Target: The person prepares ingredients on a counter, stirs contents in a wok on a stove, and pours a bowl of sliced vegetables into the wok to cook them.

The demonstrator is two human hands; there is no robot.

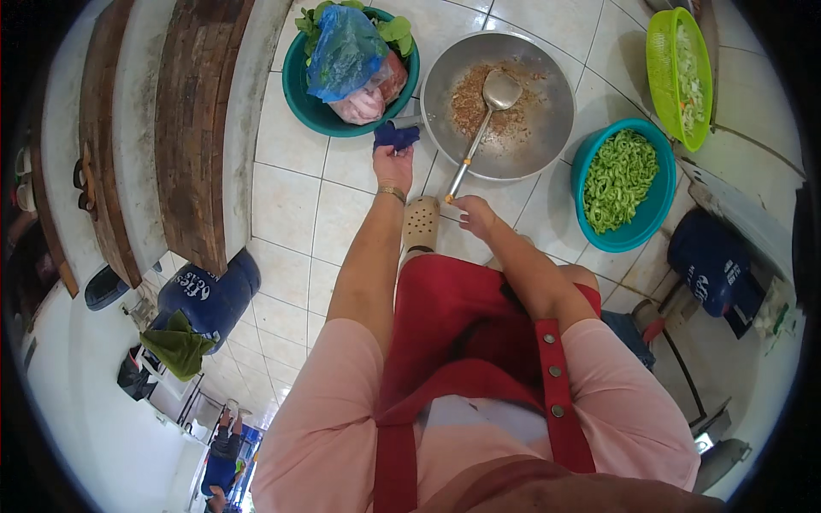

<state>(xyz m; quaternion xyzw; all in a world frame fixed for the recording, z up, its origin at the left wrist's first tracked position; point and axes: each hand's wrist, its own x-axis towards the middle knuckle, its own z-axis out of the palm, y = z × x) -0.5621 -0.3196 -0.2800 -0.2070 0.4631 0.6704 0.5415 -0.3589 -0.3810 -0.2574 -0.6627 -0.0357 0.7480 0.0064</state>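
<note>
A large metal wok (442,122) with brown crumbly food stuck on its bottom stands on the tiled floor. A metal spatula (502,90) lies in it, its handle leaning over the near rim. My left hand (392,168) holds a dark blue cloth (396,136) close to the wok's side handle. At the end of the spatula's handle is my right hand (476,217), its fingertips on or just beside the tip; a grip is not clear. Left of the wok, a teal basin (298,102) holds leafy greens, a blue plastic bag and bagged meat.
On the right stand a teal basin (580,192) of sliced green vegetable and a lime-green basket (660,83) of pale shredded vegetable. Wooden-topped steps (192,128) rise at the left beside a blue gas cylinder (237,288). Another cylinder (709,256) is at right. A person (221,462) is far behind.
</note>
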